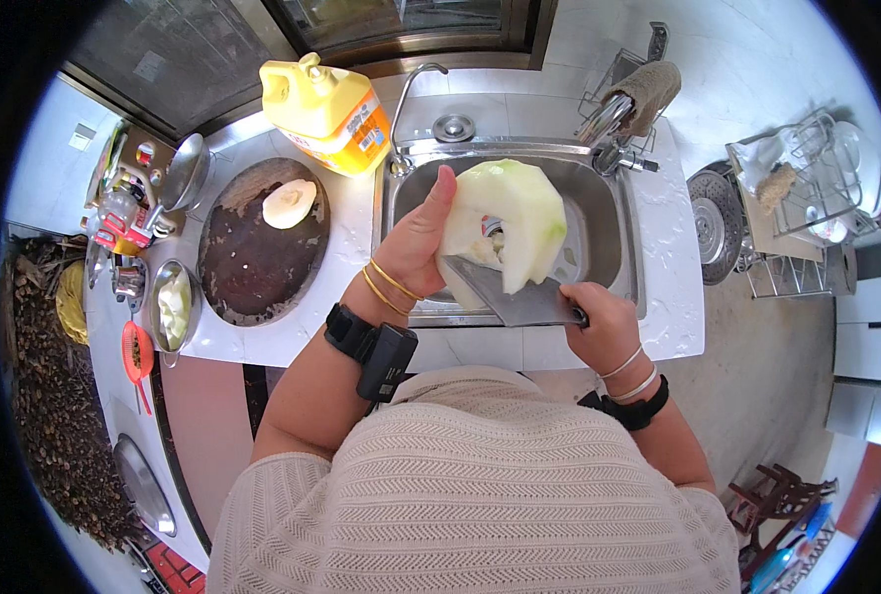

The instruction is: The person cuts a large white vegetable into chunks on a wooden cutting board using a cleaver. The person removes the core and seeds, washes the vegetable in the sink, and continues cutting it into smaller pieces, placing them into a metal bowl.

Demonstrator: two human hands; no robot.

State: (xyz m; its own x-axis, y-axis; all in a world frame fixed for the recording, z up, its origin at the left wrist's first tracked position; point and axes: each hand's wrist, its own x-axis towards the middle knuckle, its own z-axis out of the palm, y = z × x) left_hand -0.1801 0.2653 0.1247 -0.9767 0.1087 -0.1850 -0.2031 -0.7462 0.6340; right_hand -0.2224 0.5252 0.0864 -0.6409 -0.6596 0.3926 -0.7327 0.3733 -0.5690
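Note:
Over the sink, my left hand (425,237) grips a large peeled piece of pale green melon or gourd (533,200) along its left side, thumb pointing up. The piece curves like a thick ring, with a hollow in its middle. My right hand (600,323) is closed around the handle of a broad cleaver (511,293). Its dark blade lies against the lower inner part of the flesh, near some loose pulp. The stainless steel sink (604,223) sits directly beneath both hands. Part of the blade's edge is hidden by the flesh.
Left of the sink lies a round wooden chopping board (262,267) with a cut pale slice (289,204) on it. A yellow jug (325,111) stands behind. A metal bowl (175,304) holds pale pieces. The curved faucet (403,111) rises at the sink's back left; a dish rack (804,193) is at right.

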